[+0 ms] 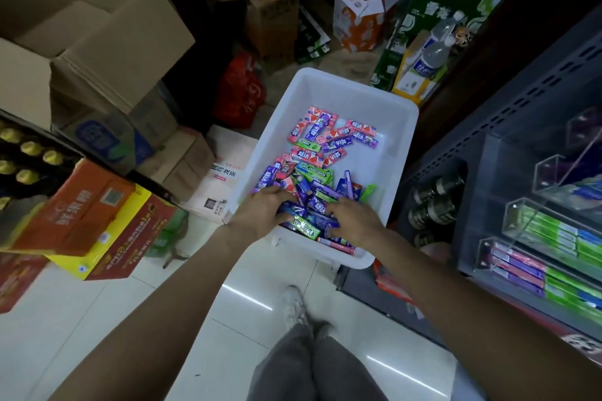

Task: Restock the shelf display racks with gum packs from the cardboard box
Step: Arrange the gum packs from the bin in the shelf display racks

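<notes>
- White plastic bin point(325, 88) on the floor holds the loose gum packs point(317, 153): pink, purple, blue and green, scattered from its middle down to the near wall.
- We see both hands down in the near end of the bin, among the thickest of the pile.
- Our left hand point(260, 210) lies palm-down on blue and purple packs, fingers curled into them; we cannot tell whether it has a pack gripped.
- Our right hand point(353, 218) sits just beside it, fingers bent down over purple packs; again the grip is not clear.
- A green pack point(304, 226) lies between the two hands, touching the left one.
- Clear display racks point(537, 238) on the dark shelf at our right already hold rows of green, purple and pink packs, well apart from the hands.
- Cardboard boxes point(97, 26) are stacked at the left.
</notes>
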The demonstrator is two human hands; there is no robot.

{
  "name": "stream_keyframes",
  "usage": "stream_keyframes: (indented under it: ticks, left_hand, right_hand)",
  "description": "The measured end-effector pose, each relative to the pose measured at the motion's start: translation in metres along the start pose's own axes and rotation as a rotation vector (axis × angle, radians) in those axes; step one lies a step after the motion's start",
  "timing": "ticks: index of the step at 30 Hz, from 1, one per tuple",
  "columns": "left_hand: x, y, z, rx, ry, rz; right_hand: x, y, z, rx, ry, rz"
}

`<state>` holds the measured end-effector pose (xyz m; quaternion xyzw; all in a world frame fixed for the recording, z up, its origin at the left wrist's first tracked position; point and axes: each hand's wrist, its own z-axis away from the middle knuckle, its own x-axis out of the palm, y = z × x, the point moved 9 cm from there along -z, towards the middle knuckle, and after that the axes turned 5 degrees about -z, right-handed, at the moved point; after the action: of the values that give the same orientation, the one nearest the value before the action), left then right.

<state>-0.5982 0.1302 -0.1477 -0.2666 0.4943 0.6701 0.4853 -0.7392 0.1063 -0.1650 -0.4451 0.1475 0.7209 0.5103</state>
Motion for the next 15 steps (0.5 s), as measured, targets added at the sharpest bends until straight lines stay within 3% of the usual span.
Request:
stream_keyframes:
  ticks: [6, 15]
  left_hand:
    - [-0.0018, -0.0027, -0.0011, 0.014, -0.056, -0.146]
    - [-0.0082, -0.0025, -0.0083, 0.105, -0.106, -0.186]
  right_hand:
    - [-0.0039, -0.0014, -0.0009, 0.047, 0.005, 0.009]
    - [-0.0041, -0.0012, -0.0018, 0.102, -0.072, 0.005]
